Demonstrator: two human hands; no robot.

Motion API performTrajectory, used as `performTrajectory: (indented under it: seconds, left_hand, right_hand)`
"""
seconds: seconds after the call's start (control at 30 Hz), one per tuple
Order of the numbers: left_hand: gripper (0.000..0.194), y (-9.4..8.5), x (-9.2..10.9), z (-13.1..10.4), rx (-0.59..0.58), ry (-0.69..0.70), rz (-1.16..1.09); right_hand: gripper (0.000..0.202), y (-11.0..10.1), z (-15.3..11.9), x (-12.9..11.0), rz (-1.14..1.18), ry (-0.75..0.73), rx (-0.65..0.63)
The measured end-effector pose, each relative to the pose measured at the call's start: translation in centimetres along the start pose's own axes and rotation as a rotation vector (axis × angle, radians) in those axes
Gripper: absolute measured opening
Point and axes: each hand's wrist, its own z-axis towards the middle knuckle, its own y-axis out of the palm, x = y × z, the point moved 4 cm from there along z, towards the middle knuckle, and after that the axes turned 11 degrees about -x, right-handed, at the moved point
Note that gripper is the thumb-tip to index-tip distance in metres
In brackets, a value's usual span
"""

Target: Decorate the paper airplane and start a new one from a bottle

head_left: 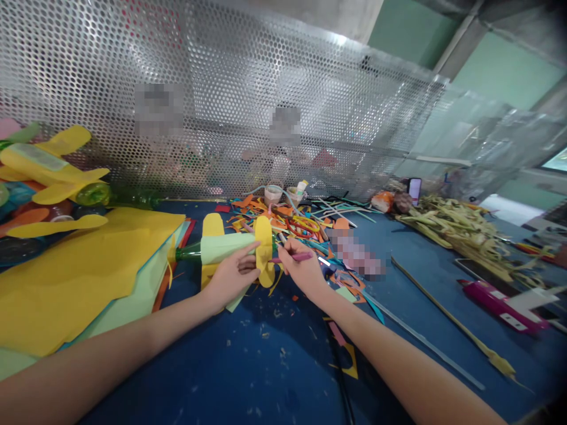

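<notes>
A green plastic bottle [189,252] lies sideways in front of me, wrapped in pale green paper [224,247]. Yellow paper wings [212,224] stick out from it, and a rounded yellow piece [264,236] sits at its right end. My left hand [233,274] grips the wrapped bottle from the near side, its fingers curled against the paper. Pinched in my right hand [303,274] is a purple-pink pen [302,257], whose tip points left and is at the rounded yellow piece. Whether the tip touches the paper I cannot tell.
Stacked yellow and green sheets [97,265] lie at left, below a finished-looking yellow bottle plane [48,159]. Paper scraps [292,218] and two cups [273,193] stand behind. At right are a stick [452,316], a magenta glue gun [502,304] and dried husks [460,224]. A perforated metal screen [230,88] rises behind.
</notes>
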Motion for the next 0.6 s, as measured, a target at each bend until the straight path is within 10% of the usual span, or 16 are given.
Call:
performTrajectory:
  seconds: [0.6]
  left_hand:
    - [0.068,-0.05,-0.17,0.07,-0.001,0.005,0.015]
  right_hand:
    - [0.027,0.21,0.06,0.47,0.007,-0.002,-0.021]
